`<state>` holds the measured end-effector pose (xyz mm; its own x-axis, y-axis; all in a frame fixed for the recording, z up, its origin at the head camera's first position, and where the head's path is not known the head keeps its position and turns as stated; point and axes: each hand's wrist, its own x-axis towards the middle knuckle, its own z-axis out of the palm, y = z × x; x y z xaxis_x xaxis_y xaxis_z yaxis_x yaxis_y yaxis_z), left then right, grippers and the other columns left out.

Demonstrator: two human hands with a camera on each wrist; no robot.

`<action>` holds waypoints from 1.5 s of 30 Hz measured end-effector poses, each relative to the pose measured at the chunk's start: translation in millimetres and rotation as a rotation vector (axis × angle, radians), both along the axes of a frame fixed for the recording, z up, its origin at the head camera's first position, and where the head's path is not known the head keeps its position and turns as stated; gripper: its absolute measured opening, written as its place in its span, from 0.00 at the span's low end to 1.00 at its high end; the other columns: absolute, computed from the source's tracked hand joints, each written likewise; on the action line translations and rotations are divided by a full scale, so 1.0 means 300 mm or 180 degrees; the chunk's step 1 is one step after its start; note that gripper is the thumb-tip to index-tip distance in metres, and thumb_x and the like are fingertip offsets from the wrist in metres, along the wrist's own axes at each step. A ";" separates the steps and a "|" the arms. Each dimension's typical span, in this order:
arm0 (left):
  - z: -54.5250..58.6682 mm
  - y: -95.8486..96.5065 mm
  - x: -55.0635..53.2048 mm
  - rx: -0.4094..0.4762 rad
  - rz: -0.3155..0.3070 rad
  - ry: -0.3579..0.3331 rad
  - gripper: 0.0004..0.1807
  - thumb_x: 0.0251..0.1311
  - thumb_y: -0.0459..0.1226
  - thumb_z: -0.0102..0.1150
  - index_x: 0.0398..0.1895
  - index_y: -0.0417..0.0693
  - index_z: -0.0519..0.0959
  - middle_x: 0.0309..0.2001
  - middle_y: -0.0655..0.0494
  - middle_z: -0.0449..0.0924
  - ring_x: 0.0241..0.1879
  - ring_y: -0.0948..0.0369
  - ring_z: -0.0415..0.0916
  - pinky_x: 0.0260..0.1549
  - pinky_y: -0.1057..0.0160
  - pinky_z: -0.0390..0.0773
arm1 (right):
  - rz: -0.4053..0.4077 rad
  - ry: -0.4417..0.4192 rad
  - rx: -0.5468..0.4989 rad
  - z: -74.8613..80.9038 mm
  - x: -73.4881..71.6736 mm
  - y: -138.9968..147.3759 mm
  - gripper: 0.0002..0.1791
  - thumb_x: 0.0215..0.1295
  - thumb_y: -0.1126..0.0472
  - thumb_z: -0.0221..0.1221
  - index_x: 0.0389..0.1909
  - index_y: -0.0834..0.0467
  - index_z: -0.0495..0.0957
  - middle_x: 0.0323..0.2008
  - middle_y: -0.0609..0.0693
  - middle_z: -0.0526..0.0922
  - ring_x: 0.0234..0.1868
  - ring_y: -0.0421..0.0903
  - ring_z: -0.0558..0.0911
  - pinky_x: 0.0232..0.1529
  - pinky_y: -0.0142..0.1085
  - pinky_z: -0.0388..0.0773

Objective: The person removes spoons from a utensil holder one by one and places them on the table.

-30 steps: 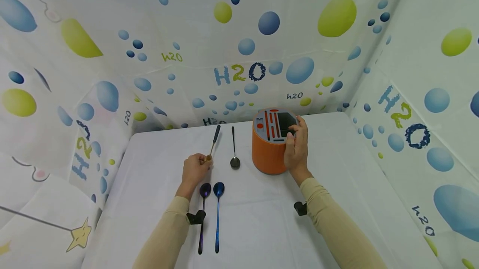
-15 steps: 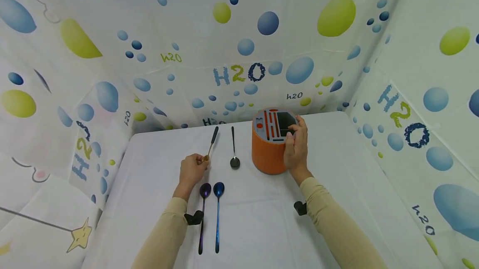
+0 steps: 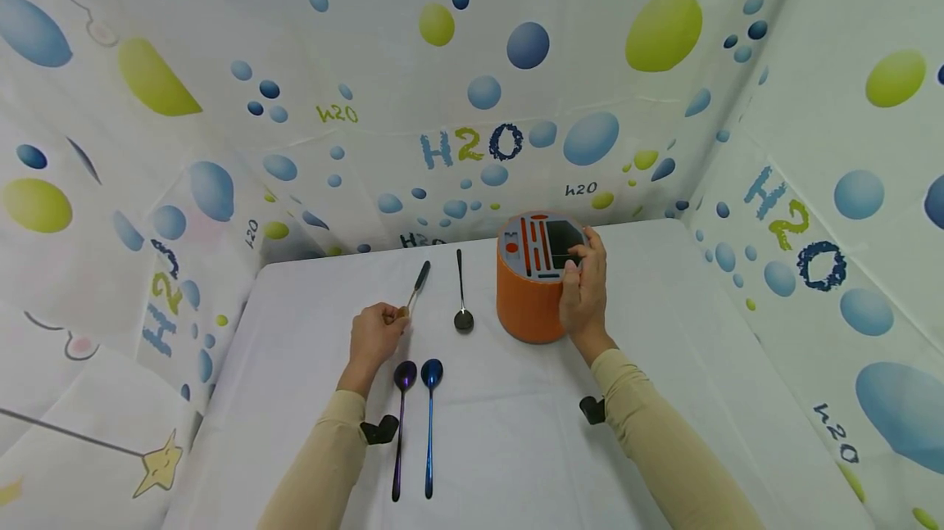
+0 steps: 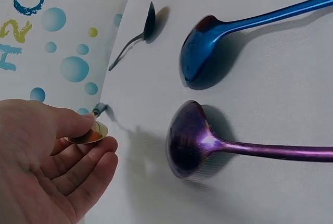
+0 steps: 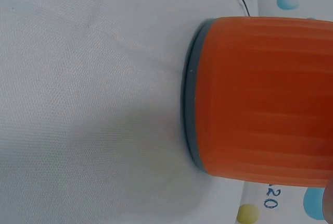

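Observation:
My left hand (image 3: 374, 342) pinches the gold bowl of a dark-handled spoon (image 3: 422, 276) between thumb and fingers. Its handle points away, towards the back edge of the table. In the left wrist view the thumb lies over the gold bowl (image 4: 98, 133). On the right, my right hand (image 3: 584, 292) holds the rim of an orange utensil holder (image 3: 527, 305), fingers bent over the edge of its slotted grey top. That holder stands upright on the table. The right wrist view shows mostly its orange side (image 5: 265, 99), with only a sliver of the hand.
A dark spoon (image 3: 463, 321) lies between the left hand and the holder. Nearer the front lie a purple spoon (image 3: 404, 377) and a blue spoon (image 3: 431, 374), side by side, handles towards the person. Patterned sheets (image 3: 398, 88) enclose the white-covered table (image 3: 509, 440).
My left hand has shifted slightly left, and the pinched spoon has come a little towards the person with it. The right hand and the orange holder have stayed in place.

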<state>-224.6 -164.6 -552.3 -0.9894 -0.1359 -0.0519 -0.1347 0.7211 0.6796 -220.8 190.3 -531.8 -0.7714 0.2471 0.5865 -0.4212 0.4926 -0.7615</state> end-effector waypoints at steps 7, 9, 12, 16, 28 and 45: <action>0.028 0.001 -0.002 -0.0069 0.0036 0.0329 0.10 0.67 0.40 0.66 0.40 0.40 0.85 0.35 0.45 0.86 0.30 0.53 0.78 0.28 0.63 0.73 | 0.0002 -0.0042 -0.0004 0.000 0.003 -0.002 0.21 0.77 0.51 0.37 0.53 0.63 0.67 0.81 0.51 0.57 0.78 0.52 0.63 0.74 0.57 0.66; 0.040 0.003 -0.003 -0.0049 0.0045 0.0440 0.10 0.68 0.40 0.65 0.40 0.41 0.85 0.35 0.46 0.87 0.32 0.52 0.79 0.31 0.61 0.73 | 0.0001 -0.0035 -0.0001 0.000 0.002 -0.002 0.20 0.77 0.51 0.37 0.53 0.63 0.67 0.81 0.50 0.57 0.78 0.52 0.63 0.74 0.56 0.66; 0.062 0.008 -0.003 0.0046 0.0065 0.0635 0.10 0.68 0.39 0.65 0.41 0.40 0.85 0.36 0.45 0.88 0.34 0.51 0.81 0.35 0.60 0.76 | -0.0002 -0.0032 -0.0007 -0.003 0.001 -0.002 0.20 0.76 0.51 0.37 0.53 0.63 0.67 0.80 0.49 0.57 0.78 0.51 0.63 0.74 0.55 0.67; 0.092 0.020 -0.003 0.0170 0.0097 0.0866 0.09 0.69 0.37 0.64 0.43 0.39 0.85 0.37 0.45 0.88 0.35 0.52 0.83 0.35 0.60 0.78 | -0.0005 -0.0025 -0.0009 -0.007 -0.001 -0.002 0.21 0.76 0.51 0.37 0.53 0.63 0.68 0.81 0.49 0.57 0.78 0.51 0.63 0.74 0.55 0.66; 0.135 0.037 -0.011 0.0236 0.0060 0.1308 0.11 0.68 0.39 0.68 0.45 0.39 0.87 0.36 0.45 0.89 0.34 0.53 0.84 0.31 0.66 0.78 | -0.0039 0.0004 0.0020 -0.008 -0.003 -0.007 0.20 0.76 0.51 0.37 0.53 0.63 0.67 0.80 0.54 0.58 0.79 0.52 0.63 0.73 0.57 0.66; 0.212 0.051 0.001 0.0692 -0.0009 0.1754 0.11 0.67 0.39 0.70 0.44 0.40 0.87 0.39 0.45 0.90 0.36 0.51 0.87 0.37 0.83 0.74 | -0.0025 0.0006 0.0024 -0.001 0.003 -0.007 0.20 0.77 0.51 0.37 0.53 0.63 0.68 0.80 0.51 0.58 0.79 0.51 0.61 0.75 0.56 0.64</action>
